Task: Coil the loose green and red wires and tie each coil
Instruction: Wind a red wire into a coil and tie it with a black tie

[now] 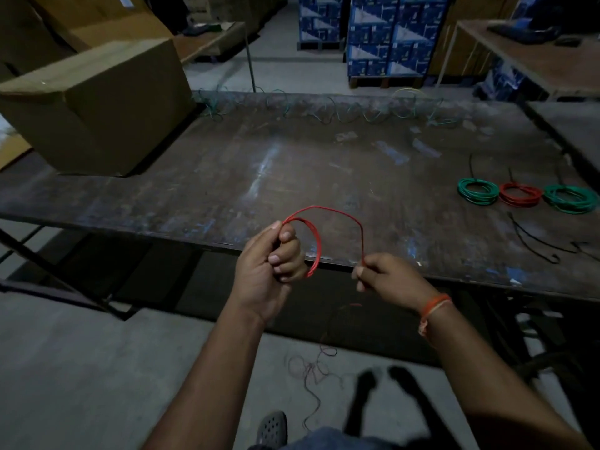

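The red wire (328, 211) is held above the near edge of the desk (292, 164). The left hand (269, 254) grips its small upright coil, and the right hand (383, 276) pinches the free strand, which arches between both hands. The loose rest hangs down to the floor. Near the right edge lie three tied coils in a row: green (478, 190), red (520, 194), green (570, 198). A cardboard box (97, 105) stands at the far left corner, and loose green wire (324, 108) runs along the far edge
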The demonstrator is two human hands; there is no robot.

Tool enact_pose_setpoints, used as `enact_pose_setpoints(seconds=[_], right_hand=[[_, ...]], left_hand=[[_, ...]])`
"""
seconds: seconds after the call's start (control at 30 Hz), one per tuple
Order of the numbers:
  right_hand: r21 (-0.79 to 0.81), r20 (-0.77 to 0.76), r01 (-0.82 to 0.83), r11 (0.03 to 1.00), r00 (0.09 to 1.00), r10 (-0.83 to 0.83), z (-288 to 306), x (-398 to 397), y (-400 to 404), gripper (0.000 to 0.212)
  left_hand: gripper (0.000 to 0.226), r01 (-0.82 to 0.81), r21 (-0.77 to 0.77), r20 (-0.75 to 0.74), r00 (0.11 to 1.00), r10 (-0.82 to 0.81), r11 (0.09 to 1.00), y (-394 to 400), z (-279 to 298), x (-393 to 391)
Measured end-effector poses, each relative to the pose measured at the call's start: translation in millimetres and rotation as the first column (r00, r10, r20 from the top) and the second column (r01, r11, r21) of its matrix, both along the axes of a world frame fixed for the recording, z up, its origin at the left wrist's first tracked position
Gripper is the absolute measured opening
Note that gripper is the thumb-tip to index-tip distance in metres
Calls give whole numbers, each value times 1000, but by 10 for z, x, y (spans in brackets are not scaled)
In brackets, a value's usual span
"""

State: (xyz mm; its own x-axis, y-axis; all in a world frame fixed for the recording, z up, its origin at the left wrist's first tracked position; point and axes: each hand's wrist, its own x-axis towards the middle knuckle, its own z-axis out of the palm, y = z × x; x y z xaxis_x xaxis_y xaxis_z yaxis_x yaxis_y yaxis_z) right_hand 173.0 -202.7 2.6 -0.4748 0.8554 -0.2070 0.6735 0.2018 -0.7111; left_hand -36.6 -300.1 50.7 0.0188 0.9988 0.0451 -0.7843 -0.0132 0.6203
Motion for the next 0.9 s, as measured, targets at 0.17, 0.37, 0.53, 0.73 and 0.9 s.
enact_pose_setpoints(seconds=[0.17, 0.37, 0.53, 0.73, 0.9], right_hand=[[-12, -158, 21, 1000, 987, -22, -276, -64, -129, 10], [-175, -584, -69, 982, 811, -47, -38, -372, -207, 5], [-62, -713, 170, 984, 682, -163, 130, -639, -85, 20], [-13, -456, 33, 999, 889, -35, -185, -726, -120, 21], [68, -446, 254, 965, 873, -199, -424, -597, -259, 15]], left_hand=[[32, -22, -46, 97, 995, 27, 999, 86, -5, -193], [30, -10, -146, 14, 1000, 13, 989, 224, -43, -265], [29, 43, -179, -90, 994, -60, 983, 301, -54, -352], [28, -9, -126, 99, 995, 21, 992, 387, -19, -512], [26, -183, -89, 181, 964, 197, 979, 502, -46, -897]])
